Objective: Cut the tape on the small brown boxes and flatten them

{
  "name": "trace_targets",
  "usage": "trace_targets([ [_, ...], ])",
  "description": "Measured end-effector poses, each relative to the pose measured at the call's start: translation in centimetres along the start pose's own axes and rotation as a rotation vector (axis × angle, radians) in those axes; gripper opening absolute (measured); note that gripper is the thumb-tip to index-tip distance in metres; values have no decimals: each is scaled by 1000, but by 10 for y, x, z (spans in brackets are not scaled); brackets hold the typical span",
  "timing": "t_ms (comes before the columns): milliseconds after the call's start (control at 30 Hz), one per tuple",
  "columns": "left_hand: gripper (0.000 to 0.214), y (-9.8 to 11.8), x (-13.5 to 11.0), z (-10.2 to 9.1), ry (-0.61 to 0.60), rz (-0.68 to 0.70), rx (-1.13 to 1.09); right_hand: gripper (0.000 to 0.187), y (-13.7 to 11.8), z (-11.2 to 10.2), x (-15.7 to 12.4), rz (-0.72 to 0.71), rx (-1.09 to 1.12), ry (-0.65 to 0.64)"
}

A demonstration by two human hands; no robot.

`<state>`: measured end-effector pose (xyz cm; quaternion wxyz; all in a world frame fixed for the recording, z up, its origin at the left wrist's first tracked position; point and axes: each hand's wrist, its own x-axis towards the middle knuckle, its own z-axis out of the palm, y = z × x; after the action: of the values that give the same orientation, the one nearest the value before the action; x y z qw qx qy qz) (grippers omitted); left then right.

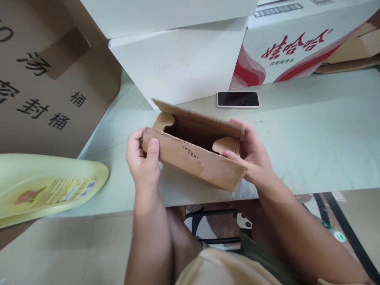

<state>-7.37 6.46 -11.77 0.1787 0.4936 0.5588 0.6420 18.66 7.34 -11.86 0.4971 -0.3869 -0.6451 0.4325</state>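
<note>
Small brown cardboard box held in both hands above the front part of the cloth-covered table, mouth facing up, body slanting down toward the right. Left hand clamped on the left end, thumb flat against the near panel. Right hand clamped on the right end, thumb at the near rim, fingers around the far side. Back panel stands higher than the near one; two rounded end flaps lean over the cavity (interior dark, contents not readable). Whether the box's underside touches the cloth cannot be judged from this angle. Beyond the box, a phone lies screen up, near a white carton and a red-and-white carton. At left: large brown carton, yellow container nearer the wearer.
</note>
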Motion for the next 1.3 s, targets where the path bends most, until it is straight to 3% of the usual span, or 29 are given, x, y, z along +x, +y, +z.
trace_targets([
  [67, 54, -1, 0, -2, -4, 30, 86, 38, -1, 0, 0, -113, -26, -116],
  [167, 48, -1, 3, -5, -64, 58, 158, 35, -1, -1, 0, -215, 13, -235],
  [267, 31, 1, 5, -6, -119, 62, 207, 38, -1, -2, 0, -206, 32, -239],
  [400, 19, 3, 6, -6, -107, 4, 205, 39, -2, 1, 0, -192, -23, -212],
  [500, 18, -1, 11, -8, -45, -65, 138, 44, 5, 5, 0, -124, -12, -84],
  [633, 21, -11, 23, -12, 137, -193, -34, 51, 21, 5, 1, 71, 44, 166],
  [733, 24, -17, 28, -12, 244, -241, -94, 60, 24, 4, -1, 144, 57, 101],
  [833, 25, -16, 27, -7, 276, -228, -114, 71, 14, 7, -5, 80, 85, -53],
  [933, 20, -11, 19, -2, 215, -183, -115, 78, 5, 10, -8, -3, 50, -158],
  [1067, 18, -10, 12, -4, 13, -63, -3, 72, 5, 10, -8, 8, 7, -187],
  [1167, 26, -12, 12, -8, -58, 19, 32, 73, 14, 9, -7, 56, 48, -78],
  [1300, 27, -11, 11, -4, -82, -10, 7, 72, 23, 12, -5, 131, 101, 64],
])
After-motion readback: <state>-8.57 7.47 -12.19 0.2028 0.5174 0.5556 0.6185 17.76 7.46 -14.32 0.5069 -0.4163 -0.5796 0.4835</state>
